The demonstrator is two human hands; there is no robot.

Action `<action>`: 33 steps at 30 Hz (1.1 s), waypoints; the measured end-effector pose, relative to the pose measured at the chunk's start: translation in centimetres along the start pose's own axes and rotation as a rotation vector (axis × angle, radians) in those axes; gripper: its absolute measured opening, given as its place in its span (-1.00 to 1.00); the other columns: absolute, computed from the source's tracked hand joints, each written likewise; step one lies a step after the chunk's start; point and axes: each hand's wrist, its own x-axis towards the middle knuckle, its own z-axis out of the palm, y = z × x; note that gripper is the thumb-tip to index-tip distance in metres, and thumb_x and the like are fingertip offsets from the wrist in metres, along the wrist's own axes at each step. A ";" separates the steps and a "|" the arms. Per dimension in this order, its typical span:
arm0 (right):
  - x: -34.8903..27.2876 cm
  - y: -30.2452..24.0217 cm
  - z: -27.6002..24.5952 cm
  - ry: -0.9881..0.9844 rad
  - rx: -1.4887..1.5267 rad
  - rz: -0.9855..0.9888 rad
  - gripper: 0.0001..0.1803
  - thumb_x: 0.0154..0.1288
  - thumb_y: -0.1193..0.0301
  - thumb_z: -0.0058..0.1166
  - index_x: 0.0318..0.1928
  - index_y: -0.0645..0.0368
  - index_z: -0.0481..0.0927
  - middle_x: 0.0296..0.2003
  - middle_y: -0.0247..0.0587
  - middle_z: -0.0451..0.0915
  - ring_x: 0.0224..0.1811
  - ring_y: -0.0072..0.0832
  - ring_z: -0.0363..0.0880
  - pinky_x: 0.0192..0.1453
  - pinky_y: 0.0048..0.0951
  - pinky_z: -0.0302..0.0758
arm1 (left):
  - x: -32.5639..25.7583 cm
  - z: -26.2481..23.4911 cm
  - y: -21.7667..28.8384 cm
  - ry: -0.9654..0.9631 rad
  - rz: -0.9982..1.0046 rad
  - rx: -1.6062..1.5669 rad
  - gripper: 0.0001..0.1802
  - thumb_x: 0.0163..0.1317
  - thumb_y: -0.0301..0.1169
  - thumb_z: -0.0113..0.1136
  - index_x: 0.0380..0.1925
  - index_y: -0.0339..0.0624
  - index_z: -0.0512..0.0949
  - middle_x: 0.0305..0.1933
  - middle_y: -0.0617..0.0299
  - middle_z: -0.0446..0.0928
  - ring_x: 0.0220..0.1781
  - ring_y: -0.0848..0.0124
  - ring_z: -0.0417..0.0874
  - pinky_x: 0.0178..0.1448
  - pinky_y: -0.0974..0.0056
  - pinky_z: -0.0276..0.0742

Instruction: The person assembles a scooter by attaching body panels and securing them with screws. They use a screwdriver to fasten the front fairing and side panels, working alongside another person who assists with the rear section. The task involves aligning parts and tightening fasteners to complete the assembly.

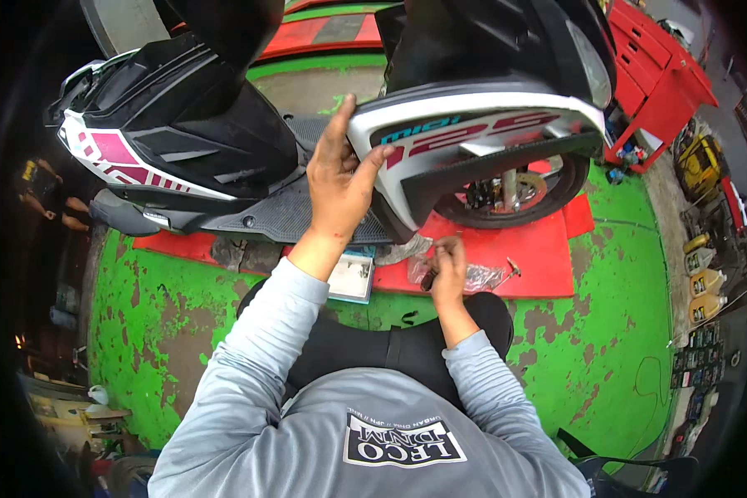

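A white, black and pink scooter stands side-on in front of me, its front to the right. My left hand (336,187) grips the rear edge of the white front side panel (473,124), thumb on the outer face and fingers at the edge. Lower and to the right, my right hand (449,270) is closed around a small dark object (429,280) that I cannot make out. Below it on the red platform (539,261) lie a clear plastic bag (483,277) and a small metal T-shaped tool (514,267). The front wheel (560,195) is behind the panel.
A shallow white box (350,286) with small parts sits at the platform's near edge. Green, peeling floor (606,332) surrounds it. A red tool cabinet (651,70) stands at the far right, with several yellowish jugs (706,283) nearer. Another person (41,195) is at the far left.
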 end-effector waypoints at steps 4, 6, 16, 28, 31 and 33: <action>2.7 -4.4 2.9 0.133 0.367 0.191 -0.63 0.54 0.30 -0.08 0.26 0.08 0.39 -0.56 -0.44 0.33 -0.70 -0.68 0.08 -0.63 -0.59 0.02 | 0.4 -0.5 0.8 -0.020 -0.027 0.101 -0.26 0.25 -0.63 0.38 0.44 -0.24 0.34 0.07 0.05 0.68 -0.07 0.50 0.70 -0.01 0.38 0.66; 3.2 -5.7 4.7 0.059 0.297 0.270 -0.53 0.53 0.27 -0.04 0.37 0.05 0.35 -0.59 -0.47 0.29 -0.71 -0.70 0.06 -0.65 -0.59 0.02 | 0.7 -0.6 0.7 -0.009 0.002 0.059 -0.27 0.24 -0.62 0.40 0.42 -0.24 0.37 0.05 0.05 0.69 -0.09 0.53 0.70 -0.02 0.39 0.65; -0.3 -3.3 -1.4 0.261 0.375 0.105 -0.60 0.58 0.06 -0.14 0.07 0.10 0.54 -0.56 -0.47 0.26 -0.66 -0.67 0.06 -0.51 -0.49 0.10 | -4.4 -9.4 -3.8 -0.178 -0.344 -0.044 -0.54 0.36 -0.46 0.26 0.26 -0.15 0.51 0.02 0.04 0.71 -0.14 0.37 0.78 -0.01 0.27 0.67; -0.4 -16.3 4.8 0.283 0.127 -0.107 -0.57 0.61 0.01 -0.10 0.04 0.13 0.52 -0.22 -0.23 0.61 -0.09 -0.36 0.56 0.05 -0.27 0.49 | -17.7 -19.5 -12.5 -0.522 -0.819 -0.171 -0.76 0.28 -0.57 0.15 -0.09 -0.31 0.69 -0.30 0.20 0.71 -0.28 0.53 0.69 -0.12 0.34 0.66; -3.1 -7.3 -0.6 0.032 0.155 0.233 -0.51 0.62 -0.06 -0.17 -0.10 0.14 0.51 -0.21 -0.15 0.61 0.00 -0.17 0.59 0.22 -0.14 0.49 | -19.0 -18.5 -15.7 -0.919 -0.858 0.035 -0.68 0.22 -0.50 0.16 -0.03 -0.25 0.69 -0.13 0.07 0.73 -0.15 0.36 0.74 0.01 0.25 0.65; -5.6 -3.1 0.1 0.151 0.207 0.378 -0.51 0.60 -0.09 -0.15 -0.16 0.10 0.48 -0.30 -0.21 0.56 -0.14 -0.22 0.59 0.10 -0.02 0.56 | -20.7 -16.9 -19.5 -1.135 -0.859 0.415 -0.65 0.20 -0.38 0.23 0.00 -0.12 0.71 0.02 0.04 0.72 -0.01 0.18 0.74 0.14 0.16 0.63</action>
